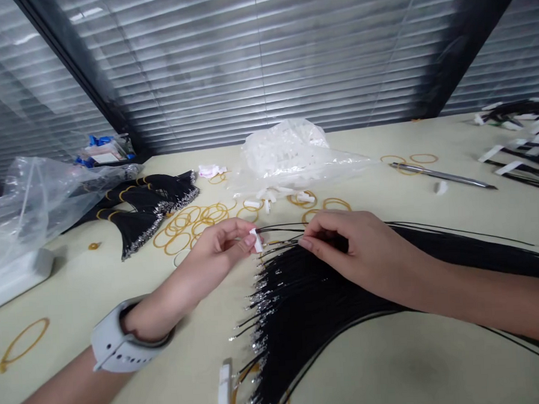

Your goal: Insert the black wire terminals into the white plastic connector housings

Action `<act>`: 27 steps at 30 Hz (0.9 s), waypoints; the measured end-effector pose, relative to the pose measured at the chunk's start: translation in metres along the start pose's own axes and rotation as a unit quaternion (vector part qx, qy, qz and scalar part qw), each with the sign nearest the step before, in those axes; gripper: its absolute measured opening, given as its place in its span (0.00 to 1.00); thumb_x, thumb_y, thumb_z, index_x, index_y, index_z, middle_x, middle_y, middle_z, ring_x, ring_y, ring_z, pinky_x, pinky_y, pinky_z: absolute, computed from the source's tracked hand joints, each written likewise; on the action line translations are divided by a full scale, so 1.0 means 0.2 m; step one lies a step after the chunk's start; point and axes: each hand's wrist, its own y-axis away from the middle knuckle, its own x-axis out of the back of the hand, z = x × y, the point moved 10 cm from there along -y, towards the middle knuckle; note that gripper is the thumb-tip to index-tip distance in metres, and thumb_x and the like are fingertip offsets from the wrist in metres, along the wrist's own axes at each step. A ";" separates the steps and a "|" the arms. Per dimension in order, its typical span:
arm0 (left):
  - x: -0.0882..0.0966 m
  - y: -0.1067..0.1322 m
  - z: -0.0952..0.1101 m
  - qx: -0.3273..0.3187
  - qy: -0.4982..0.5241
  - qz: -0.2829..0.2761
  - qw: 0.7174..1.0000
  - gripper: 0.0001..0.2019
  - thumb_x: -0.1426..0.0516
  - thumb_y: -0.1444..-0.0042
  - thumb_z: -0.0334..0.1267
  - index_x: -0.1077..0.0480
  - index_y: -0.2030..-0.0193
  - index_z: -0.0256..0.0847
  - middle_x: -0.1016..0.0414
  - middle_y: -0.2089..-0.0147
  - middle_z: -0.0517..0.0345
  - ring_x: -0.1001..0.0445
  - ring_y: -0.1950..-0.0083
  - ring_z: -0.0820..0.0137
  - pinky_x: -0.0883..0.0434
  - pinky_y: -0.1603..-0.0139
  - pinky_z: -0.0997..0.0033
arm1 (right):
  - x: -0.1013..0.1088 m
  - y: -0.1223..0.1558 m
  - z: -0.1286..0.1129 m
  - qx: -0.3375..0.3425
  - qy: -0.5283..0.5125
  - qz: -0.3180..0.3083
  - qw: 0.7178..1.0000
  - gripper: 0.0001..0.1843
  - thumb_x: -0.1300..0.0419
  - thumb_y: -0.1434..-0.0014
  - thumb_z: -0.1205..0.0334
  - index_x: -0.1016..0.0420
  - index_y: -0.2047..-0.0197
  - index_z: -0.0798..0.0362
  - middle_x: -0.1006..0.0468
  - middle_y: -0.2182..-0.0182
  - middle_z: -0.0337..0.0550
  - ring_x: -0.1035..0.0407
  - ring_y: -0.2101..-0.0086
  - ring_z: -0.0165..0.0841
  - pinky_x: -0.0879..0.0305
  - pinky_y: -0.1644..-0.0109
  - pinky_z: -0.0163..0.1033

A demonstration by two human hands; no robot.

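Note:
My left hand (226, 246) pinches a small white plastic connector (256, 240) between thumb and fingertips. Thin black wires run from the connector toward my right hand (348, 240). That hand is closed, its thumb and forefinger pinching a black wire (291, 242) with a metal tip pointing at the connector. Beneath my right hand a thick bundle of black wires (311, 302) fans out on the table. The silvery terminals at their ends face left, below my left hand.
Yellow rubber bands (202, 220) and loose white connectors (269, 195) lie behind my hands, near a clear plastic bag (289, 150). Tied black wire bundles (139, 215) rest at left. Tweezers (444, 176) and wires with white connectors (519, 146) are at right.

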 end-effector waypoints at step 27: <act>0.00 -0.01 0.02 -0.021 0.016 0.003 1.000 0.05 0.44 0.49 0.34 0.34 0.68 0.35 0.32 0.70 0.59 0.34 0.69 0.80 0.37 0.67 0.83 | 0.03 0.02 0.00 0.018 0.092 0.055 0.994 0.06 0.49 0.47 0.66 0.33 0.73 0.54 0.32 0.78 0.35 0.47 0.82 0.23 0.49 0.74 0.33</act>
